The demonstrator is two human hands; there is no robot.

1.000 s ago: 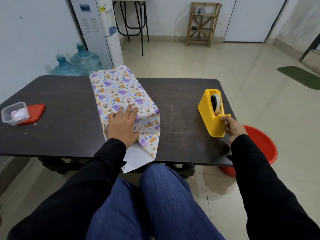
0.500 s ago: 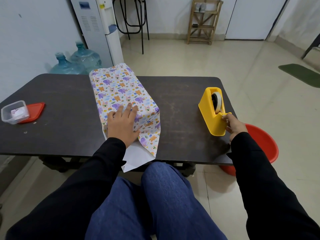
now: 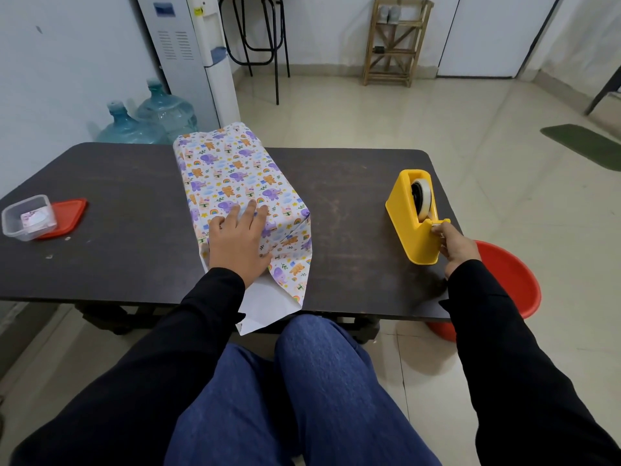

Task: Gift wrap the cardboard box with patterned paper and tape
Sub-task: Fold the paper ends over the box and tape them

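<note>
paper-wrapped box [image 3: 235,176] under left hand [image 3: 238,243]; right hand [image 3: 458,245] pinches tape [image 3: 436,224] at dispenser [image 3: 406,223].

This is looking like a plain office back room or break room. A water dispenser [image 3: 188,55] is standing against the white wall, two spare jugs [image 3: 168,112] are sitting beside it, a wooden rack [image 3: 393,42] and a green mat [image 3: 584,146] are resting on the tiled floor [image 3: 369,122], and a dark table [image 3: 100,196] is filling the foreground.
</note>
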